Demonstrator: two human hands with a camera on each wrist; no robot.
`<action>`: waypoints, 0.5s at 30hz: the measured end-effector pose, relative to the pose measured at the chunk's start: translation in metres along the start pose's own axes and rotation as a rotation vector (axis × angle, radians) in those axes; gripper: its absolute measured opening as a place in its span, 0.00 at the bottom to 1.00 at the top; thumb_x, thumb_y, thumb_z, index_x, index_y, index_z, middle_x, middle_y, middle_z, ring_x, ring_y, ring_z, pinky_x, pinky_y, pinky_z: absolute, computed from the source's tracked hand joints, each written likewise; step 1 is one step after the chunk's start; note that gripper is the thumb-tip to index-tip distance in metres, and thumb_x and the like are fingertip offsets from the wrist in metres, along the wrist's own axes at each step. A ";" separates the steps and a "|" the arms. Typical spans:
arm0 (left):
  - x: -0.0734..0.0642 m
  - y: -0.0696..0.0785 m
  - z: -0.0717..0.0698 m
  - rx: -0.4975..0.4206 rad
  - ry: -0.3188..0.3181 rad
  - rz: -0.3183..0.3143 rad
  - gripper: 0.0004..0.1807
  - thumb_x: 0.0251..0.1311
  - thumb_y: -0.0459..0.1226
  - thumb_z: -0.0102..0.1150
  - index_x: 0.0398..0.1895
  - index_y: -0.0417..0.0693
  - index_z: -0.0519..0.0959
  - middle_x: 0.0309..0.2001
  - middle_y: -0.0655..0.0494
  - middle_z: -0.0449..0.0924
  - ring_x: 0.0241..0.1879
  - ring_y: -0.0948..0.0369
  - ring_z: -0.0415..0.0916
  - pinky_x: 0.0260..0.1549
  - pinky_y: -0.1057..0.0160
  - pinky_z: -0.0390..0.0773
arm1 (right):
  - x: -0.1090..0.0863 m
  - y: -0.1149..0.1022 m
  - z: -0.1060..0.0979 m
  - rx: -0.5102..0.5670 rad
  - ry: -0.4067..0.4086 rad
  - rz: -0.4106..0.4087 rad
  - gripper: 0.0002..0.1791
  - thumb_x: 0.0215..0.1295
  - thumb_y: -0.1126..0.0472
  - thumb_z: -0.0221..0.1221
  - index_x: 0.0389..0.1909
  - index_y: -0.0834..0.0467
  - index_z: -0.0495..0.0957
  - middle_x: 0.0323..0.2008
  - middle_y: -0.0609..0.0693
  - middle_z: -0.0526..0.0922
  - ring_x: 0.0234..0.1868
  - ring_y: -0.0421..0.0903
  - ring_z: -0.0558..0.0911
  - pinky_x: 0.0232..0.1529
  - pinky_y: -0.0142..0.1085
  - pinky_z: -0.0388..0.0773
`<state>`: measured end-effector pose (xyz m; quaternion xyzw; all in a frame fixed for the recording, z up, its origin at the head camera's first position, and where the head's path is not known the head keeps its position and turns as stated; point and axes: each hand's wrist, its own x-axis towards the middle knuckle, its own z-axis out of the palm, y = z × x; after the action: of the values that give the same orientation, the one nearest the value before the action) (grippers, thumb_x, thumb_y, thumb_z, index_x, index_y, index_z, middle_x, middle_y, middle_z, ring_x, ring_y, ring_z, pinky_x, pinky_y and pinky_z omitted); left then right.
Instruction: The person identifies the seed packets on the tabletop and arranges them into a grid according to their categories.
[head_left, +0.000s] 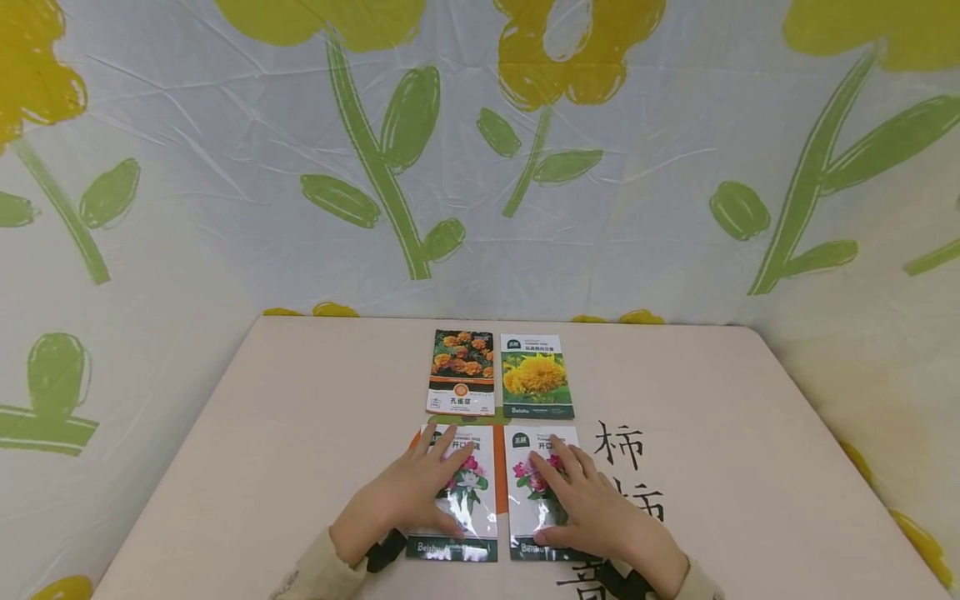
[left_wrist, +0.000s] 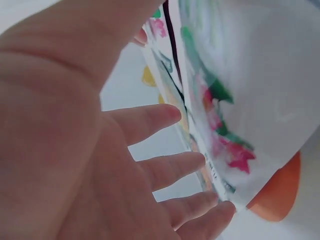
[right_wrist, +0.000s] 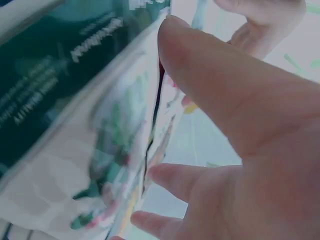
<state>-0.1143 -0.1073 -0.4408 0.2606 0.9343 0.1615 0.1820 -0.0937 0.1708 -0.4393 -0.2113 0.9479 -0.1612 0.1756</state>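
Observation:
Two white seed packets with pink flowers lie side by side on the table (head_left: 300, 467). On the left packet (head_left: 480, 517) rests my left hand (head_left: 416, 492), fingers spread and straight, fingertips near its top. My right hand (head_left: 600, 512) lies over the right packet (head_left: 525, 521) in the same way, its thumb low on the front. In the left wrist view the left fingers (left_wrist: 155, 167) stretch toward the packet's edge (left_wrist: 270, 100). The right wrist view shows the right thumb (right_wrist: 200, 60) at the edge of its packet (right_wrist: 65, 175).
Behind them lie an orange-flower seed packet (head_left: 462, 375) and a yellow-flower seed packet (head_left: 537, 379), in a second row. Black printed characters (head_left: 621, 446) mark the tablecloth at the right. A flower-patterned cloth (head_left: 637, 233) hangs beyond the table's far edge.

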 end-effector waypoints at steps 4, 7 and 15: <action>0.002 -0.004 -0.004 0.016 0.053 0.043 0.50 0.53 0.58 0.70 0.76 0.50 0.61 0.77 0.39 0.49 0.75 0.36 0.38 0.67 0.37 0.58 | -0.001 0.003 -0.010 -0.011 0.048 -0.064 0.55 0.52 0.36 0.69 0.76 0.55 0.57 0.77 0.63 0.48 0.73 0.70 0.51 0.61 0.71 0.60; 0.003 -0.009 -0.008 0.068 0.118 0.080 0.38 0.65 0.51 0.61 0.75 0.48 0.63 0.75 0.37 0.54 0.74 0.34 0.43 0.67 0.38 0.58 | -0.003 0.004 -0.024 -0.035 0.127 -0.095 0.52 0.56 0.40 0.69 0.76 0.57 0.57 0.76 0.63 0.50 0.73 0.70 0.52 0.61 0.70 0.61; 0.001 -0.023 -0.028 0.137 0.401 0.021 0.29 0.73 0.48 0.52 0.74 0.56 0.65 0.74 0.41 0.59 0.75 0.38 0.43 0.71 0.36 0.36 | 0.001 0.011 -0.058 -0.124 0.451 -0.120 0.44 0.60 0.47 0.69 0.74 0.58 0.62 0.75 0.61 0.56 0.73 0.65 0.56 0.64 0.67 0.60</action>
<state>-0.1365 -0.1316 -0.4256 0.2447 0.9578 0.1481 -0.0275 -0.1220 0.1931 -0.3922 -0.2365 0.9569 -0.1559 -0.0636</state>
